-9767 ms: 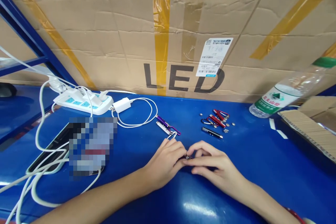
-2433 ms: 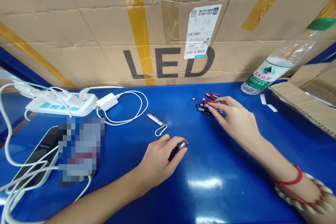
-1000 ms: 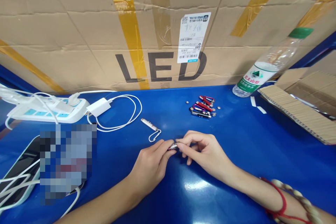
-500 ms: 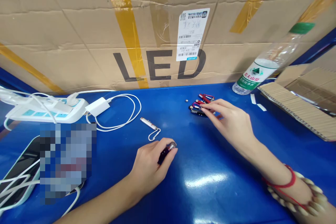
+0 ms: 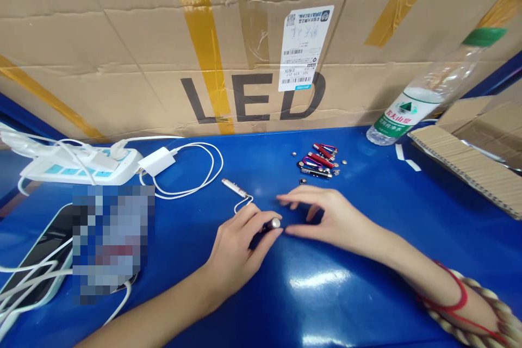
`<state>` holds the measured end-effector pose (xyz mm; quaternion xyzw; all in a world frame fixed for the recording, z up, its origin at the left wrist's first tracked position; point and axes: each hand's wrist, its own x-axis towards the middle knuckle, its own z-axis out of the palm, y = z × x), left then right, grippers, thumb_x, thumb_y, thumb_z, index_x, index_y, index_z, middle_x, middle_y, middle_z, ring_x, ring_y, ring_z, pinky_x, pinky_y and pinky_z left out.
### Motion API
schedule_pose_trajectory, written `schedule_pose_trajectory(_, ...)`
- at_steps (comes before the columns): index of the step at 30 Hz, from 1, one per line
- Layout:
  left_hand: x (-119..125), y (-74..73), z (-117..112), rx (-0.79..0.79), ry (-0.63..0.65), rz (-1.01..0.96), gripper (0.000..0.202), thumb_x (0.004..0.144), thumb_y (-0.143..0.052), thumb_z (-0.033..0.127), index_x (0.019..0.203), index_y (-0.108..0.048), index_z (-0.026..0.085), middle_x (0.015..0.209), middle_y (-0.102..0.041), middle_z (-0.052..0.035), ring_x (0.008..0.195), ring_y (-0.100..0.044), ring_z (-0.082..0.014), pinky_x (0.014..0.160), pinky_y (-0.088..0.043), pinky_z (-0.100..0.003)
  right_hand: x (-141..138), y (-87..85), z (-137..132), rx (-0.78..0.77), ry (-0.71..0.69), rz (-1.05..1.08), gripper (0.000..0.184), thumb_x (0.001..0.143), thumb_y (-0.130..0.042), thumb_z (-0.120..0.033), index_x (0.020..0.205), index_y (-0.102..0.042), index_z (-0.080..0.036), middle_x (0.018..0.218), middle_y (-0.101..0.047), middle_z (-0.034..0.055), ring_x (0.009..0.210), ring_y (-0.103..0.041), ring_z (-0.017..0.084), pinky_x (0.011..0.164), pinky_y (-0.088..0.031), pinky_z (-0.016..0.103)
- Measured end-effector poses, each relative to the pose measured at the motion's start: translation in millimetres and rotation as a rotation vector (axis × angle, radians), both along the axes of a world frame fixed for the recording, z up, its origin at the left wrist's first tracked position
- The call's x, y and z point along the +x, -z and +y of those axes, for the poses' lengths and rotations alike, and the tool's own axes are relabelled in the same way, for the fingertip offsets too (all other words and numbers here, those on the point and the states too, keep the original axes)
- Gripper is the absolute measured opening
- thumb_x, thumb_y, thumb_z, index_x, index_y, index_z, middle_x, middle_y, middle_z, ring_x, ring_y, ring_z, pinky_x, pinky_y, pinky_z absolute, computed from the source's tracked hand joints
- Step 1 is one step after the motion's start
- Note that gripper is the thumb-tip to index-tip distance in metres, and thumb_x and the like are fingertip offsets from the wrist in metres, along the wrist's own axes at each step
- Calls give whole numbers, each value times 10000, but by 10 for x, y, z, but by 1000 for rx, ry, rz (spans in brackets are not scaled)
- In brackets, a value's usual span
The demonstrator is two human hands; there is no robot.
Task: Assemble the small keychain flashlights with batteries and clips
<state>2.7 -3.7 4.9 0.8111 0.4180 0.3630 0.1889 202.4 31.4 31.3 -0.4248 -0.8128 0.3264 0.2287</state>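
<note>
My left hand (image 5: 240, 239) is closed around a small dark keychain flashlight (image 5: 272, 224), thumb and index finger pinching it. Its round silver end faces up towards me, while the rest is mostly hidden in the hand. Just to the right, my right hand (image 5: 322, 212) has its fingers apart and nothing between them, close to that silver end but not touching it. A silver keychain flashlight (image 5: 234, 188) lies behind my left hand, its clip partly covered. Beyond my right hand are red keychain flashlights (image 5: 320, 160), a black one (image 5: 316, 173) and a small dark-and-silver piece (image 5: 303, 180).
Several small round metal pieces (image 5: 345, 162) lie around the flashlights. A water bottle (image 5: 402, 111) and an open carton (image 5: 468, 168) stand at right. On the left are a power strip (image 5: 81, 171), a white charger (image 5: 158, 161) and a phone (image 5: 38, 255). A large cardboard box (image 5: 142, 65) closes off the back.
My right hand has left the pile, moving left and towards me beside my left hand, and its fingers have opened. The dark flashlight's silver end has turned more towards me.
</note>
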Motion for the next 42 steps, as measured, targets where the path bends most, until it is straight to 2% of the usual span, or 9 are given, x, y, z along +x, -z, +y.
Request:
schedule_pose_trajectory(3, -9, 22, -6, -45, 75, -10, 125, 899, -466, 230, 972, -560, 194, 727, -582, 4, 581, -523, -94, 594, -453, -193, -127, 7, -117, -95, -161, 47, 215, 803, -605, -315, 986, -638, -207, 934, -640, 18, 794, -602, 123, 637, -485, 212)
schedule_pose_trajectory(8, -16, 46, -21, -109, 100, -19, 239, 907, -434, 262, 1139, -447, 203, 674, -567, 29, 533, -501, -90, 547, -435, -184, -158, 68, -152, -15, -117, 10, 179, 874, -502, -327, 895, -623, -197, 840, -643, 4, 713, -597, 109, 644, -466, 217)
schedule_pose_trajectory(11, -13, 38, -21, -161, 59, -10, 341, 896, -439, 252, 1223, -353, 205, 608, -506, 68, 485, -448, -83, 511, -410, -174, -59, 60, -57, 126, 57, -138, 185, 885, -473, -318, 944, -609, -207, 876, -665, 13, 708, -611, 127, 603, -457, 227)
schedule_pose_trajectory(16, -3, 19, -20, -135, 71, 13, 296, 893, -411, 208, 1186, -379, 203, 610, -475, 70, 493, -431, -79, 519, -399, -173, 222, 12, 158, 424, 496, -434, 215, 861, -491, -303, 1030, -598, -222, 1041, -666, 31, 831, -639, 206, 562, -432, 263)
schedule_pose_trajectory(21, -4, 26, -26, -122, 72, 8, 301, 888, -407, 180, 1187, -379, 202, 613, -465, 73, 498, -432, -75, 532, -396, -170, 437, 10, 239, 433, 697, -685, 195, 820, -542, -312, 980, -625, -236, 872, -676, 25, 641, -626, 207, 413, -282, 250)
schedule_pose_trajectory(27, -3, 39, -15, -115, 80, 17, 295, 885, -401, 163, 1177, -390, 207, 616, -469, 72, 490, -423, -74, 526, -386, -170, 483, 9, 235, 384, 731, -780, 195, 812, -560, -298, 975, -646, -235, 869, -658, 47, 632, -602, 209, 407, -214, 243)
schedule_pose_trajectory(33, -3, 37, -18, -109, 83, 20, 294, 882, -404, 151, 1170, -394, 210, 614, -466, 71, 506, -427, -75, 529, -379, -167, 478, -16, 231, 466, 717, -736, 161, 789, -585, -248, 925, -669, -227, 834, -649, 44, 805, -593, 240, 414, -251, 246)
schedule_pose_trajectory(39, -10, 49, -18, -108, 85, 22, 293, 885, -404, 154, 1171, -393, 213, 611, -460, 71, 509, -423, -76, 534, -380, -171, 469, -35, 244, 554, 711, -578, 160, 802, -571, -247, 927, -670, -240, 921, -657, 30, 893, -578, 240, 461, -339, 262)
schedule_pose_trajectory(42, -11, 57, -15, -111, 88, 21, 295, 885, -405, 154, 1173, -391, 216, 610, -461, 73, 507, -421, -75, 536, -379, -171, 430, -29, 249, 523, 652, -438, 153, 806, -563, -238, 913, -671, -255, 938, -668, 9, 896, -593, 217, 504, -385, 255)
